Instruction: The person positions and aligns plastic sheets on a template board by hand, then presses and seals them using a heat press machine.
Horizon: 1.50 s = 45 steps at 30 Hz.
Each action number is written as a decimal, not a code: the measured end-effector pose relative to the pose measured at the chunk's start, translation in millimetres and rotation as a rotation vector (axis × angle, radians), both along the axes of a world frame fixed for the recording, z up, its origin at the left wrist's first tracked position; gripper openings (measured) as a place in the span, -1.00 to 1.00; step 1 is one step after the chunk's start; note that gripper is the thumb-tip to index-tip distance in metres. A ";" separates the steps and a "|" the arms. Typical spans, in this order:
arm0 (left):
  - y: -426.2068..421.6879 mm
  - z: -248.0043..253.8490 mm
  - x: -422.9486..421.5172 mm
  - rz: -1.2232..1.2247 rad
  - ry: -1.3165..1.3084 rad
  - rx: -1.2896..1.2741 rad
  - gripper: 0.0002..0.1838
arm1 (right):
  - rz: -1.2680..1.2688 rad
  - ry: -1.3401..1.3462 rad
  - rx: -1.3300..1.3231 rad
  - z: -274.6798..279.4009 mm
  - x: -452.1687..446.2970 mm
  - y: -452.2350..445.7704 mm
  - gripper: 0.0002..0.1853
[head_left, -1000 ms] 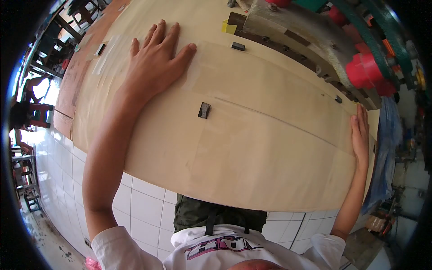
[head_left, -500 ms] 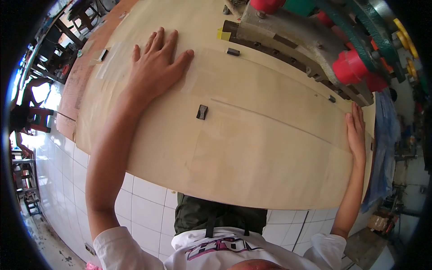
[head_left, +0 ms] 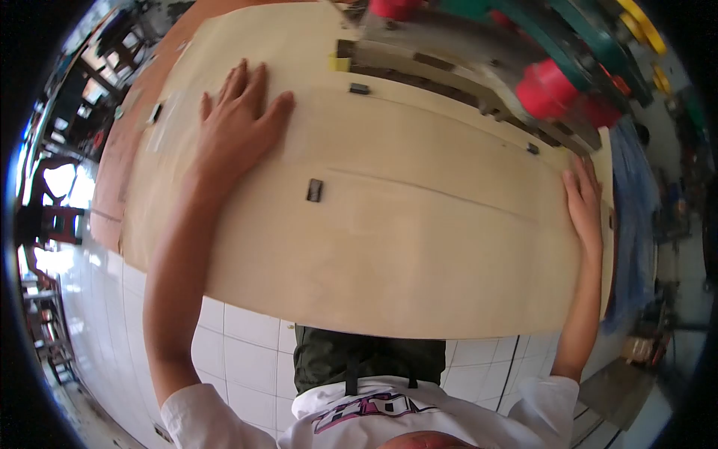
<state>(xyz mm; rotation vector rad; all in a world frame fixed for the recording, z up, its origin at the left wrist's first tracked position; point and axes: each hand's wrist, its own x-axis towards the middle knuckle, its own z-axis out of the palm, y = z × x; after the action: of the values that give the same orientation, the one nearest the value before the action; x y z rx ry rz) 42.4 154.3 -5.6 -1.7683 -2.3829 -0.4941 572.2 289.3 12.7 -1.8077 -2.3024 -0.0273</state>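
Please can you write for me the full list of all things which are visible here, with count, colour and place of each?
Sheet: one, pale tan, in front of the person
Work surface: one, reddish brown, showing left of the sheet
Small blocks: five seen, dark, spread about
Clear strip: one, transparent, left on the sheet
Machine: one, grey and green, upper right
Knobs: at least three, red, on the machine
Blue plastic: one heap, right side
Box: one, brown, lower right
Floor: white tiles, below
Background furniture: several, mostly dark, far left, unclear
Trousers: one pair, dark green, bottom
Shirt: one, white, bottom
Left hand: one, flat on the sheet
Right hand: one, at the sheet's right side
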 end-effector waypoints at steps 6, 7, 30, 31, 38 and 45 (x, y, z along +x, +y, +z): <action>-3.2 8.3 1.7 0.020 0.000 0.008 -0.28 | 0.071 0.066 0.037 2.6 -0.7 -7.7 -0.38; -3.3 9.1 2.6 -0.001 0.000 0.013 -0.28 | 0.050 0.066 0.043 1.9 0.2 -7.4 -0.38; -0.2 11.6 1.4 0.055 -0.035 -0.152 -0.26 | 0.053 0.024 -0.005 -3.5 -0.6 -6.0 -0.28; -0.2 11.7 1.7 0.055 -0.040 -0.149 -0.25 | 0.053 0.024 -0.002 -4.1 -0.5 -5.6 -0.28; -1.8 7.8 0.4 0.032 -0.036 -0.101 -0.26 | 0.050 0.007 -0.006 -4.0 -0.5 -4.2 -0.32; -2.8 11.9 2.7 0.054 -0.014 -0.146 -0.25 | 0.073 0.022 -0.013 -3.6 1.8 -2.5 -0.37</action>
<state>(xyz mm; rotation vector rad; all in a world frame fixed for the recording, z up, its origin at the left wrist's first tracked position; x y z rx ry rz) 45.0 151.5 6.3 -1.7573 -2.5280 -0.3343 574.0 286.9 9.1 -1.7192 -2.3569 0.0189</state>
